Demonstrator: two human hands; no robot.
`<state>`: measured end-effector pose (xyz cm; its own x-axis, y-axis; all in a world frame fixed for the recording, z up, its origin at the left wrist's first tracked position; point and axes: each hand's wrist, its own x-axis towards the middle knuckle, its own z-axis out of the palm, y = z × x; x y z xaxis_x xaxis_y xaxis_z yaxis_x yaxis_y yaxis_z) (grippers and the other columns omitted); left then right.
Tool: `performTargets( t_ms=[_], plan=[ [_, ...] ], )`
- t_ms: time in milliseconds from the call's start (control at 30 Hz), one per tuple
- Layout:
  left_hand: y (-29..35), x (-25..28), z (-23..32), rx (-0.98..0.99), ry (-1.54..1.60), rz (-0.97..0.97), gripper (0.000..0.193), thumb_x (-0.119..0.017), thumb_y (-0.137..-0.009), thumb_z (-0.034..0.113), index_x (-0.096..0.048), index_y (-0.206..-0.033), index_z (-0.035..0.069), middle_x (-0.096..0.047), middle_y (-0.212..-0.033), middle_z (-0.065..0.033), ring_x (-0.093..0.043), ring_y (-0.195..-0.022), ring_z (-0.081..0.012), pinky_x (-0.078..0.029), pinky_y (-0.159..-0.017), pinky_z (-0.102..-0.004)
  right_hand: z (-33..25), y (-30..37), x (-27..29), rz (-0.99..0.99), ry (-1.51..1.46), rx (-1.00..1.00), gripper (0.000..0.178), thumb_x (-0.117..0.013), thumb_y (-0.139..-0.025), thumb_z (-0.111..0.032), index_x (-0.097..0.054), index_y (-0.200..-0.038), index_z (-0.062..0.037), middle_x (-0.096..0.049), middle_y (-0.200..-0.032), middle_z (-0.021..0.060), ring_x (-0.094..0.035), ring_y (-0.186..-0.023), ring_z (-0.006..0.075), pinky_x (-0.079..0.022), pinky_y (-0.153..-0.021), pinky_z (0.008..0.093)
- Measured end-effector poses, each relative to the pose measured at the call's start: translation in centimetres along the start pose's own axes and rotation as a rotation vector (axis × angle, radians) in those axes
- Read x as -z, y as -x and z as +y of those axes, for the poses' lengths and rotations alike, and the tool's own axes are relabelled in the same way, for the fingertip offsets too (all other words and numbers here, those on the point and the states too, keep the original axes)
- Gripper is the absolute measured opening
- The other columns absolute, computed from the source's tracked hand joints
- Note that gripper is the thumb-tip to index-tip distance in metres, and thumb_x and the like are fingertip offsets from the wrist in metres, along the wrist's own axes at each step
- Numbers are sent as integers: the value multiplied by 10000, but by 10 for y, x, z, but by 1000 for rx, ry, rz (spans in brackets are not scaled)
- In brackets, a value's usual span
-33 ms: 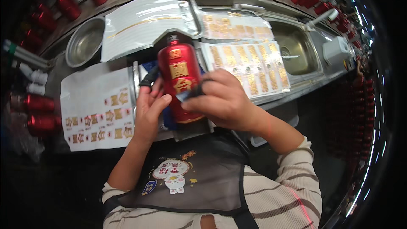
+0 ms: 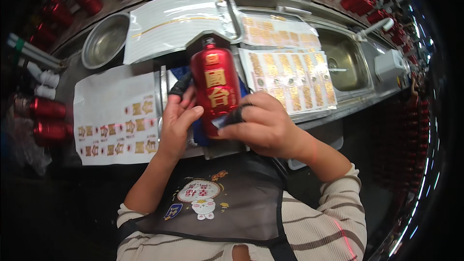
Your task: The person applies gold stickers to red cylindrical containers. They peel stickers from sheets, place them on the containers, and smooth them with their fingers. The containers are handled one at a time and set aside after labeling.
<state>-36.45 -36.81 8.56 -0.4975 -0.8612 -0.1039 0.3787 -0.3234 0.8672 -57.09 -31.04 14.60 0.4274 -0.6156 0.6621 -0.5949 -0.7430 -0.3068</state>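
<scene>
A glossy red bottle [image 2: 207,63] with raised gold characters lies with its dark neck pointing away from me, resting in a metal holder [image 2: 193,45] over blue cloth. My left hand [image 2: 178,121] grips its left side, thumb up along the lower edge and black-covered fingers against the glass. Over the bottle's lower right part, my right hand [image 2: 263,125] is closed in a pinch. Between its fingers is a small pale, flat piece [image 2: 218,122] touching the bottle near its base. Black coverings are on some right fingers too.
Left lies a white sheet [image 2: 104,87] of gold character stickers; more gold sticker sheets [image 2: 290,79] lie right, beside a sink [image 2: 348,63] with a tap. Behind are a striped white sheet [image 2: 169,24] and a round metal basin [image 2: 104,41]. Red bottles [image 2: 50,133] stand around the edges.
My right hand, with the pale piece, has moved from beside the lower gold character toward the bottle's base. The left hand keeps its place on the bottle. The whole view has shifted slightly.
</scene>
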Motion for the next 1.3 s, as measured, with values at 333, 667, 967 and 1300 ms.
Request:
performTargets(
  t_ms=[333,667,967,1300],
  plan=[
    [-2,-7,-4,17,69,90,454,-544,-1021,209,-417,-1375,-46,-566,-1329,-127,-548,-1198,-131,-439,-1034,-303,-10,2,-23,39,44,35,276,-723,-668,-69,-700,-941,-100,-579,-776,31,-574,-721,218,-494,-642,349],
    [-5,-17,-11,-111,-187,148,604,-701,-943,160,-364,-1387,-72,-533,-1371,-221,-558,-1223,-189,-475,-1020,-322,-2,26,-36,502,-400,-941,209,-744,-853,-51,-653,-1036,-8,-688,-889,78,-637,-764,108,-509,-659,253],
    [-10,3,19,-727,-1464,-114,374,-573,-964,492,-751,-1169,235,-322,-1575,-239,-316,-1435,-434,-84,-1156,-613,34,53,-35,575,-532,-1150,219,-717,-892,-61,-603,-1065,11,-656,-901,36,-603,-803,62,-493,-690,196],
    [-9,3,22,-747,-1536,-210,401,-526,-964,534,-778,-1075,244,-329,-1574,-220,-264,-1445,-479,-48,-1152,-635,9,20,-27,419,-726,-1143,184,-699,-894,-164,-630,-951,-3,-633,-831,12,-518,-672,45,-435,-618,222]
  ],
)
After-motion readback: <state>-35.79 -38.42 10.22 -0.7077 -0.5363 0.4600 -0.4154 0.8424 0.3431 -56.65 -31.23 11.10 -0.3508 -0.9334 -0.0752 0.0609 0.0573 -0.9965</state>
